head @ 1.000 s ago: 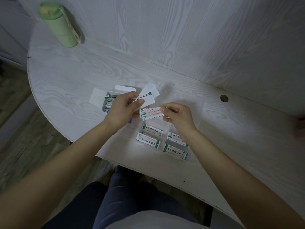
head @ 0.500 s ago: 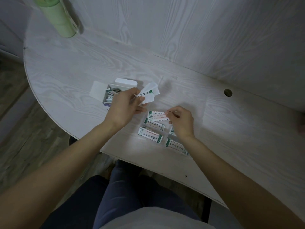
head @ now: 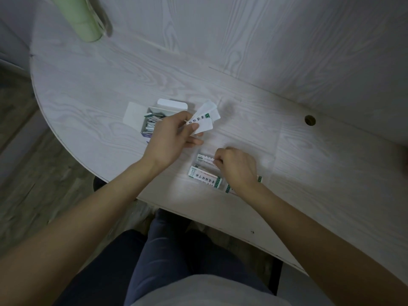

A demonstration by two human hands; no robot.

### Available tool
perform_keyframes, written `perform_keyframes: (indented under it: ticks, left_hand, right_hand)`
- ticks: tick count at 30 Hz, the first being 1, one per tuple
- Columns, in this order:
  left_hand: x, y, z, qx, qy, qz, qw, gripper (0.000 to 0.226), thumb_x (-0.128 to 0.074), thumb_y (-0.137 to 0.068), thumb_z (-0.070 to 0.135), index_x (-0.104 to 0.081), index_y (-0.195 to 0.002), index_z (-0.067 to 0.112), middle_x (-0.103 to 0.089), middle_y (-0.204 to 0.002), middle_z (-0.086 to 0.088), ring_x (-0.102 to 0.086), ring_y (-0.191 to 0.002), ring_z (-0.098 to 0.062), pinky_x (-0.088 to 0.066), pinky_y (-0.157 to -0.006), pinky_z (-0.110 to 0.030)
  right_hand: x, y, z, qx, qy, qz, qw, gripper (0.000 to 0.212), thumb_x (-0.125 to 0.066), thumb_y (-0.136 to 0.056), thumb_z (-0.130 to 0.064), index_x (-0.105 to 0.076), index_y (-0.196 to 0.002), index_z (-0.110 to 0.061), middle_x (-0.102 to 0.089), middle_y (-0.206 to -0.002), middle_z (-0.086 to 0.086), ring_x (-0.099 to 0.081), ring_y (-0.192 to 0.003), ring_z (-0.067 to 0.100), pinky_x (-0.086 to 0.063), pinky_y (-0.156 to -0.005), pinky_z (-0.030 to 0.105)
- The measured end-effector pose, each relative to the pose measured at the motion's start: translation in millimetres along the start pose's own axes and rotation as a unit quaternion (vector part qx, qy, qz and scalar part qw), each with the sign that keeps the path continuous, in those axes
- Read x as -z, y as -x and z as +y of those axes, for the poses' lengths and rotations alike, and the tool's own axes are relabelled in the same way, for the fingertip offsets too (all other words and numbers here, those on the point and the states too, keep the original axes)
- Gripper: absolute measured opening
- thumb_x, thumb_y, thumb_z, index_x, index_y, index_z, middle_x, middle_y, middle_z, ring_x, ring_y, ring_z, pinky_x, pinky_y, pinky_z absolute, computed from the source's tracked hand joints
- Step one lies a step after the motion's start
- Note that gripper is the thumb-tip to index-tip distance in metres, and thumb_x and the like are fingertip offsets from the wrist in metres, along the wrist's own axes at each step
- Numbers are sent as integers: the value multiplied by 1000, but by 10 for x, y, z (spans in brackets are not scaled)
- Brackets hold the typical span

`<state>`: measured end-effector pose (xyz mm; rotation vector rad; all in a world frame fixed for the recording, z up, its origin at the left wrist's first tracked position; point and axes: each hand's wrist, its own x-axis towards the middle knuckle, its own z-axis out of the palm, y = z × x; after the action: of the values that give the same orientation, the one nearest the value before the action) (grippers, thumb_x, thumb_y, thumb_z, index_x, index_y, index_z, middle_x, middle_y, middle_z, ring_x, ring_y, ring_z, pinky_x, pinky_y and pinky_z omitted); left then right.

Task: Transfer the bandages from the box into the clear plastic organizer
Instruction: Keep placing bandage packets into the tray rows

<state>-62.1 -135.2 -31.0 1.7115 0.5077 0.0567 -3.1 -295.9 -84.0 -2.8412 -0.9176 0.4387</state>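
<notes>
Nearest on the surface [head: 92, 89], the clear plastic organizer [head: 268, 161] can only faintly be made out, its walls nearly invisible. Several bandages are already laid in it: one [head: 204, 177] in a near left compartment, another [head: 228, 188] partly hidden under the right wrist, and a third edge seen just right of that wrist. The task is judged to be partly done, with more still to be moved.

A further bandage [head: 205, 159] is pinched by the curled fingers of the right hand [head: 237, 167] and is being set into a compartment just beyond the near left one; whether it is already released cannot be told.

Farther and to the left, a small fan of bandages [head: 205, 119] is held between thumb and fingers of the left hand [head: 171, 140], above the surface and apart from the organizer.

Behind that hand, the open box [head: 152, 123] is seen with more bandages left inside. A green bottle [head: 82, 21] stands far left.
</notes>
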Motion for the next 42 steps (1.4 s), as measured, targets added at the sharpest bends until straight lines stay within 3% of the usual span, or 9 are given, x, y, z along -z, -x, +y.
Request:
perform_keyframes:
  ticks: [7, 10, 15, 18, 20, 22, 27, 33, 42]
  left_hand:
    - [15, 10, 23, -4, -4, -9, 1000, 14, -49, -97, 11, -58, -101, 0, -69, -91, -10, -72, -71, -18, -59, -73, -36]
    - [28, 12, 46, -1, -14, -10, 1000, 15, -49, -97, 12, -58, -101, -1, -70, -90, -6, -72, -70, -18, -59, -71, -33]
    - [26, 56, 76, -18, -57, -16, 998, 10, -49, -98, 15, -56, -91, 13, -69, -87, 4, -70, -63, -17, -56, -61, -28]
    - [-1, 77, 74, -26, -71, -21, 997, 14, -48, -98, 17, -57, -96, 6, -70, -90, 0, -69, -61, -19, -56, -62, -32]
    - [-17, 79, 78, -33, -81, -21, 996, 17, -48, -98, 17, -57, -98, 2, -71, -92, -2, -69, -61, -20, -55, -61, -33]
    - [-50, 87, 98, -41, -87, -22, 995, 16, -48, -98, 18, -56, -94, 5, -71, -91, -2, -69, -61, -20, -53, -55, -27]
    - [-89, 112, 159, -57, -73, -16, 996, 17, -47, -98, 17, -53, -84, 24, -70, -89, 1, -68, -58, -17, -48, -49, -17]
    - [-53, 157, 128, -63, -63, -14, 996, 11, -48, -98, 17, -55, -90, 17, -70, -89, 0, -68, -58, -18, -52, -53, -23]
    - [-45, 186, 109, -64, -78, -13, 995, 13, -48, -98, 15, -57, -98, 6, -70, -90, 0, -69, -59, -18, -54, -59, -33]
  right_hand:
    - [61, -94, -145, 73, 164, -65, 982, 17, -52, -92, -5, -64, -97, -15, -66, -99, 2, -63, -88, 22, -32, -60, 27]
    - [94, -94, -163, 94, 175, -86, 976, 22, -52, -86, 4, -63, -98, -12, -66, -99, 3, -63, -90, 24, -33, -62, 27]
    - [103, 6, -71, 65, 86, -34, 994, 23, -45, -98, -20, -65, -108, -16, -63, -104, 1, -61, -94, 24, -38, -63, 26]
    - [123, 148, 10, 34, -66, -4, 997, 25, -49, -97, -27, -67, -113, -18, -56, -115, -1, -50, -109, 18, -41, -73, 27]
    - [117, 211, 2, 78, -113, 3, 991, 22, -57, -94, -25, -70, -108, -15, -52, -122, 2, -42, -117, 20, -43, -85, 32]
    - [90, 253, -20, 116, -96, -18, 988, 22, -58, -93, -26, -72, -105, -14, -47, -133, 5, -36, -126, 24, -40, -95, 38]
    - [-32, 277, -145, 123, 12, -78, 989, 43, -40, -99, -39, -58, -129, -14, -22, -153, 4, -16, -139, 20, -17, -111, 34]
    - [-140, 250, -236, 81, 12, -97, 992, 51, -35, -100, -45, -61, -123, -8, -25, -151, 11, -18, -139, 25, -10, -117, 41]
    - [-131, 262, -223, 69, -31, -85, 993, 52, -39, -98, -48, -63, -118, -6, -30, -146, 9, -19, -137, 24, -10, -117, 36]
